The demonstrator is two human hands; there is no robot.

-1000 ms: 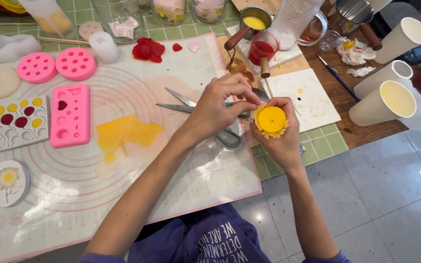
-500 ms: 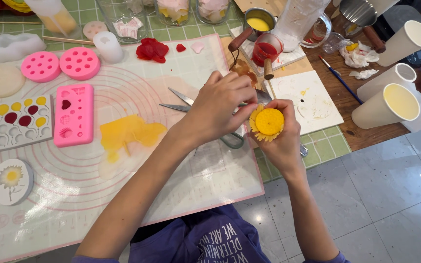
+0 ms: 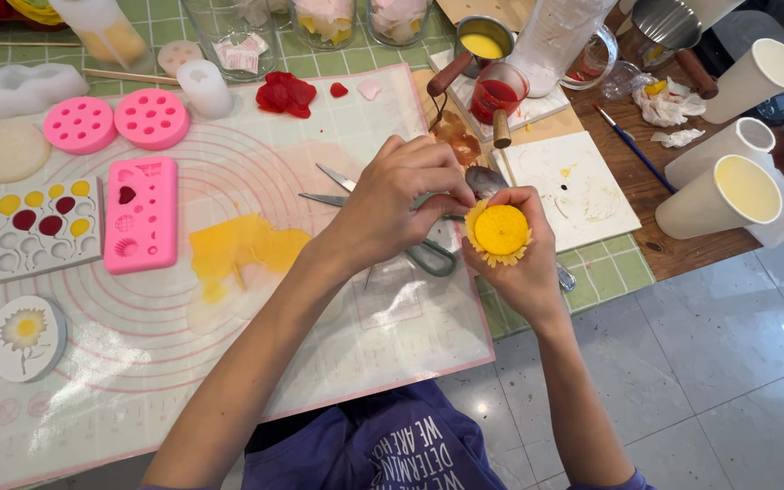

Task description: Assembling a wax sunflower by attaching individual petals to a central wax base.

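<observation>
The right hand [image 3: 524, 272] cups a small yellow flower-shaped piece [image 3: 500, 231] from underneath, fingers curled up around its frilled rim so the flat round face looks up, just above the near edge of the surface [image 3: 610, 272]. The left hand [image 3: 401, 204] comes across from the other side with its fingertips pinched at the flower's left rim, right where the little petals stick out. It looks like wax or soap to me — light, a bit soft, and those thin petals would probably bend or snap if squeezed, so the thick round middle or the underside seems the safer place to grip, with only gentle touches at the fringe. Under the hands lie scissors [image 3: 428, 254] with green handles and a metal spoon [image 3: 487, 181] on the translucent mat [image 3: 229, 363]. A smear of yellow wax [image 3: 238, 249] sits further left, beside a pink rectangular mould [image 3: 142, 213], and two paper cups [image 3: 723, 191] stand well apart on the right.
</observation>
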